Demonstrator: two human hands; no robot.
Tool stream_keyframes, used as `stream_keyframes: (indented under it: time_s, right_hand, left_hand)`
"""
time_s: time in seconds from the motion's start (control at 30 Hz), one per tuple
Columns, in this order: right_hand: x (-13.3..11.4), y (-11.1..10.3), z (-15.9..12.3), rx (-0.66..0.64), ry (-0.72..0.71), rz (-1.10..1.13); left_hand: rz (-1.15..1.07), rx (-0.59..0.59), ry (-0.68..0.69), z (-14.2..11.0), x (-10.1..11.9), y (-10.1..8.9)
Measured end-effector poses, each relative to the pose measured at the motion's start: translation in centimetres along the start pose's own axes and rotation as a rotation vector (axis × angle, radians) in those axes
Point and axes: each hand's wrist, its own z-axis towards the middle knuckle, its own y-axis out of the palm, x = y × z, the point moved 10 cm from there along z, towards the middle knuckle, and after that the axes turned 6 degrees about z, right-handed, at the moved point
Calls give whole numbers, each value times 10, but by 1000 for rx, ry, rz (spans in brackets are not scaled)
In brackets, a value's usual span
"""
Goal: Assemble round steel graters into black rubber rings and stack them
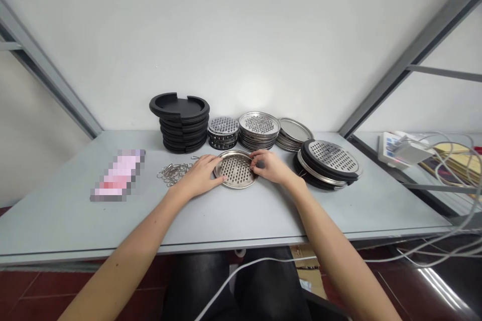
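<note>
A round metal tray with a perforated, slotted disc (237,169) in it lies flat on the table in front of me. My left hand (201,175) holds its left rim, with the thumb over the near side and the fingers on the far side. At the right rim, my right hand (271,166) is closed, its curled fingertips and thumb pinching the edge. Just left of my left hand lies a loose heap of thin bent wire pieces (173,173). Parts of the tray's rim are covered by my fingers.
Along the wall stand a stack of black rings (184,135), small perforated discs (223,133), slotted metal discs (259,130) and plain metal rims (295,135). Assembled black-and-metal pieces (327,163) are piled at right. A blurred phone-like object (118,175) lies left. White cables (452,230) hang at right.
</note>
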Motion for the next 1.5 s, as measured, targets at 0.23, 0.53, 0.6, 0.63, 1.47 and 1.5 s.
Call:
stream_keyframes:
  time_s: [0.23, 0.53, 0.6, 0.63, 1.47, 1.5]
  right_hand:
    - [0, 2, 1, -14, -18, -10]
    - [-7, 6, 0, -42, -70, -22]
    - [-6, 7, 0, -54, -60, -57]
    - [-5, 8, -1, -58, -55, -74]
    - [-7, 6, -2, -41, -57, -127]
    - [-7, 7, -2, -45, -53, -117]
  left_hand:
    - [-3, -1, 2, 0, 0, 1]
    - [-20, 0, -7, 0, -2, 2]
    - [-26, 2, -9, 0, -2, 2]
    - [-27, 0, -12, 0, -2, 2]
    - [-17, -46, -35, -1, -2, 3]
    - [-16, -49, -38, -1, -3, 3]
